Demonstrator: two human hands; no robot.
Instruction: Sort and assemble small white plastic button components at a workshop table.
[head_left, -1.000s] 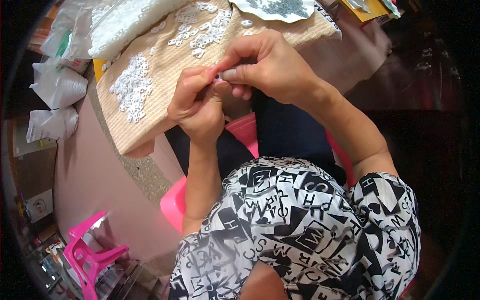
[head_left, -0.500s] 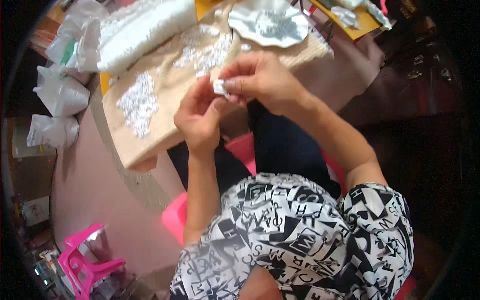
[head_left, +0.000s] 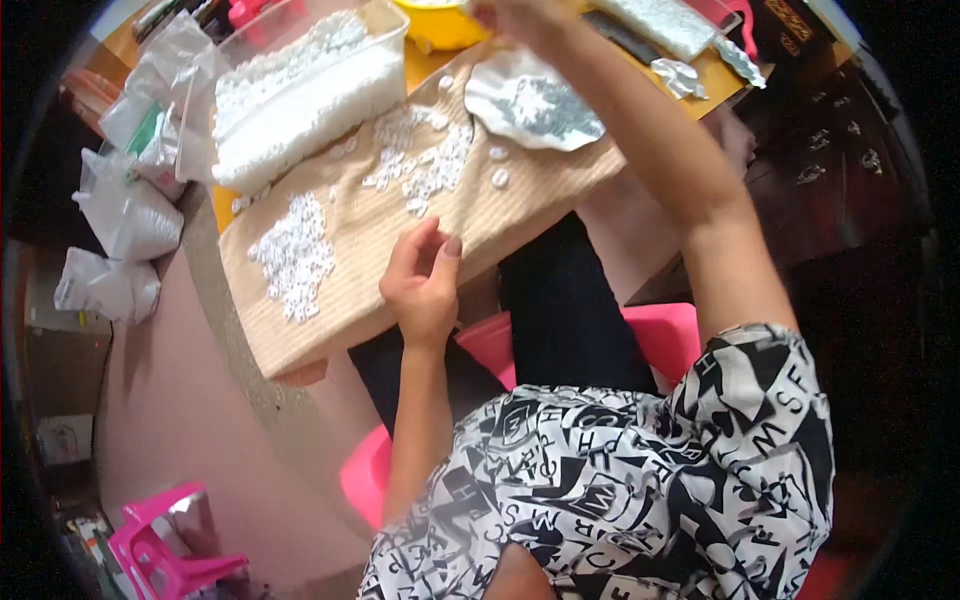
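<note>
A pink stool (head_left: 175, 545) stands on the floor, well left of the left hand and nearer the body. White plastic bags (head_left: 125, 205) sit far to that hand's left. A clear tub (head_left: 310, 140), filled with small white pieces, stands beyond the left hand and to its left. On the tan cloth (head_left: 355, 225), 1 dense pile of white pieces (head_left: 292, 258) lies left of the left hand; a looser scatter (head_left: 430, 165) lies just beyond its fingers. The left hand (head_left: 423, 288) is relaxed and half-curled, thumb and forefinger apart, with nothing visible between them. The yellow bowl (head_left: 440, 30) is just left of the right hand. 2 loose pieces (head_left: 500, 178) and a scalloped dish (head_left: 485, 88) of grey bits lie on the body side of the right hand (head_left: 508, 18), which is blurred and cut off; I cannot tell whether it grips anything.
</note>
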